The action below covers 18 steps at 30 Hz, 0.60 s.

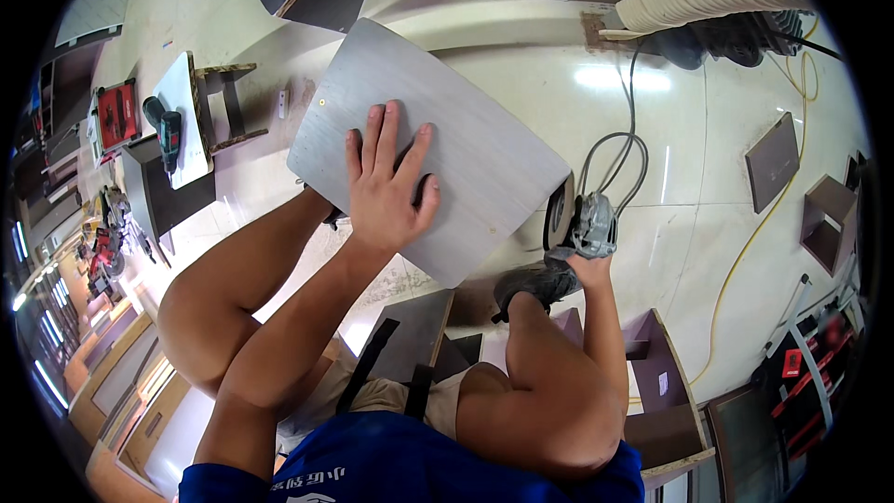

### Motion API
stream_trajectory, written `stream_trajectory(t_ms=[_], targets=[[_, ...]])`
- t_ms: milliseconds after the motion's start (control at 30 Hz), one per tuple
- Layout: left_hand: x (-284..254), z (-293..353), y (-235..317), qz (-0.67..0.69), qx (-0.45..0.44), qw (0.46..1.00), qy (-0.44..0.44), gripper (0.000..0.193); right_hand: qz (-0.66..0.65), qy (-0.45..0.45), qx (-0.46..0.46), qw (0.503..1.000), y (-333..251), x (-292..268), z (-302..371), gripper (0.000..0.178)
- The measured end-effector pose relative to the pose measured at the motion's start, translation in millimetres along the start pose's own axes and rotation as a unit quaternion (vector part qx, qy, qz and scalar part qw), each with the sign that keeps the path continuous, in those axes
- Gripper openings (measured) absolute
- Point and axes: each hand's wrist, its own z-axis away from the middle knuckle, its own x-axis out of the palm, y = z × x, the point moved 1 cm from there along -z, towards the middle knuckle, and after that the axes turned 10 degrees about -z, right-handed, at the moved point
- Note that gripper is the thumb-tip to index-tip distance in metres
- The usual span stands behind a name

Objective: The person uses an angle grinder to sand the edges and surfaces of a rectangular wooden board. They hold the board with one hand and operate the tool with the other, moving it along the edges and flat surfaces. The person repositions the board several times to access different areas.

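Matt grey wood-grain board (466,144) — glossy floor (670,130)

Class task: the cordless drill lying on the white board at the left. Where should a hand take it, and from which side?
Take the cordless drill by its dark handle, coming from above: it lies flat on the white board, handle exposed, nothing over it.

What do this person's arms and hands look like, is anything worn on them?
Both forearms are bare, with no gloves, watch or rings that I can make out. The left hand shows uncovered fingers; the right hand is mostly hidden, so little of it can be judged. The only sleeves belong to a short-sleeved blue shirt with pale lettering on the chest, ending at the upper arms.
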Motion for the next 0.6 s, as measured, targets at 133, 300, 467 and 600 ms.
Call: stream_trajectory(t_ms=[133,300,467,600], targets=[[-1.5,-0.1,0.9,0.010,0.000,1.000,-0.002,0.059,0.055,-0.028,-0.044,0.997,-3.8,-5.0,1.9,0.057],[-0.2,1.0,-0.2,0.009,-0.003,1.000,0.000,0.060,-0.016,-0.030,0.066,0.997,-31.0,-6.9,-20.9,0.043],[1.2,0.9,-0.6,0.005,0.002,1.000,0.002,0.058,-0.053,-0.045,0.119,0.990,-49.5,-7.3,-38.4,0.041],[0.7,0.0,1.0,0.007,0.001,1.000,0.002,0.059,-0.010,-0.085,0.077,0.993,-39.4,-23.7,-30.2,0.045]])
